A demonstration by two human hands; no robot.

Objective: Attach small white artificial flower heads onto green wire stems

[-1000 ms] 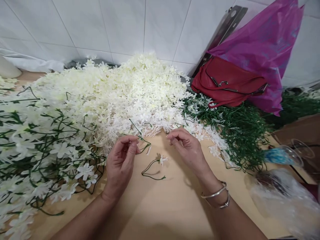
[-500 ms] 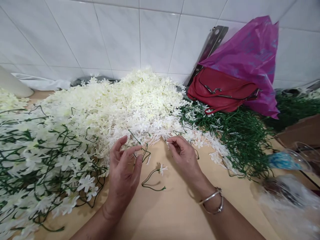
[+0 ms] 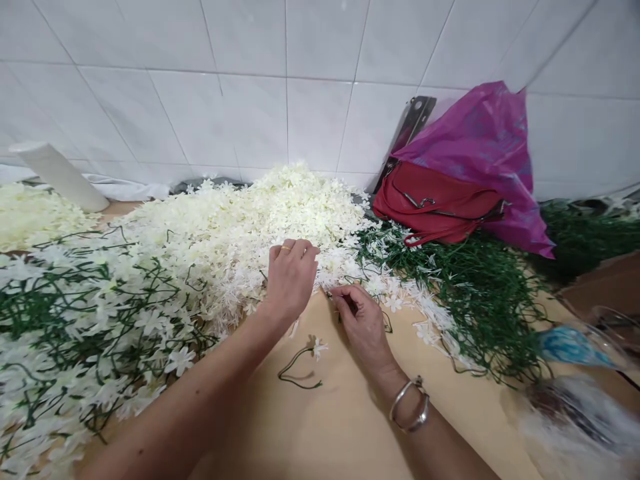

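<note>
My right hand (image 3: 363, 320) is closed in a pinch; a small dark tip shows at its fingertips, and thin green stem (image 3: 388, 324) curves out behind the hand. My left hand (image 3: 293, 277) reaches over the near edge of a heap of white artificial blossoms (image 3: 300, 207), back of the hand up. Its fingers are curled together, and whatever they hold is hidden. Between my forearms, a single green stem with a white flower (image 3: 319, 349) lies on the tan tabletop (image 3: 305, 433).
Stemmed white flowers (image 3: 150, 320) are heaped at left, bare green stems (image 3: 480, 287) at right. Behind those are a red handbag (image 3: 440, 207) and a purple plastic bag (image 3: 480, 133). A white cylinder (image 3: 65, 177) leans at back left. Clear plastic wrapping (image 3: 580, 413) lies at front right.
My left hand has moved forward and right from above the table to the white blossoms, its fingers curling in. My right hand keeps its pinch. The view has tilted up slightly.
</note>
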